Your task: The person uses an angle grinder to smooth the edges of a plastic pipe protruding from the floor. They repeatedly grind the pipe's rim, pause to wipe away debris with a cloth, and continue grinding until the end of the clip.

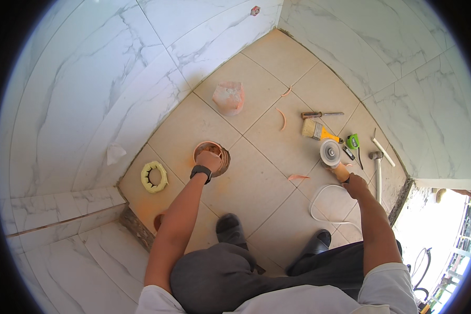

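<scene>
My left hand [209, 160] reaches down into a round reddish-brown pipe opening [226, 163] in the tiled floor; its fingers are hidden inside. A dark watch [201, 173] circles that wrist. To the right, my right hand [356, 186] is closed around the rear of an angle grinder [340, 170]. The grinder's grey disc [331, 153] faces up, close to a paint brush [319, 131] with a yellow handle. Left of the pipe lies a pale yellow ring [154, 177] with a dark inner edge.
A dusty pinkish bag [229, 98] lies beyond the pipe. A screwdriver [322, 114], green tape measure [353, 141] and hammer [378, 172] lie at right. Curved orange scraps [282, 119] dot the tiles. A white cord [315, 201] loops below the grinder. Marbled walls [104, 89] enclose the corner.
</scene>
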### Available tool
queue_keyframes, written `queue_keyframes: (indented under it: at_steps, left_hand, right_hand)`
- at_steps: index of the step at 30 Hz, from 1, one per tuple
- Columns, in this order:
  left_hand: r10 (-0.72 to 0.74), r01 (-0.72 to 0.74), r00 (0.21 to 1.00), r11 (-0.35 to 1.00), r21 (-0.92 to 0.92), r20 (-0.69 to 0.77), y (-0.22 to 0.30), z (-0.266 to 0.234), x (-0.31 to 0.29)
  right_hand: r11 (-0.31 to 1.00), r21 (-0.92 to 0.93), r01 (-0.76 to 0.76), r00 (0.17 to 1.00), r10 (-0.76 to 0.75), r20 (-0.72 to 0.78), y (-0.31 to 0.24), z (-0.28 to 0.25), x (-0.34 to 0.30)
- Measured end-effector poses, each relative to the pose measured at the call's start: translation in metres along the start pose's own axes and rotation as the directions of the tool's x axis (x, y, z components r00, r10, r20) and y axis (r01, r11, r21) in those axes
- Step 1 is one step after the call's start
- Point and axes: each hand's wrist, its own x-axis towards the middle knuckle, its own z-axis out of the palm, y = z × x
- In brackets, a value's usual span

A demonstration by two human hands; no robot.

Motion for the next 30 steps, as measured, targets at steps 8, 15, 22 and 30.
queue_keyframes:
  at_steps: [8, 15, 22, 30]
  left_hand:
    - [0.026, 0.288, 0.957, 0.028, -0.957, 0.289, 0.037, -0.047, -0.051]
    - [-0.023, -0.131, 0.968, 0.8, -0.586, -0.248, 0.106, -0.101, -0.038]
    - [-0.006, -0.034, 0.95, 0.992, -0.122, -0.312, 0.044, -0.03, -0.037]
    - [-0.023, 0.0, 0.948, 0.997, -0.074, -0.317, 0.038, 0.008, -0.03]
  right_hand:
    - [1.0, 0.005, 0.008, 1.0, -0.008, 0.01, 0.0, -0.001, -0.001]
    - [1.0, 0.02, 0.024, 1.0, -0.024, -0.001, -0.002, -0.001, -0.001]
    - [1.0, -0.014, -0.006, 1.0, 0.007, 0.019, -0.002, -0.004, -0.003]
    - [1.0, -0.003, -0.004, 1.0, 0.004, 0.007, -0.003, -0.004, -0.003]
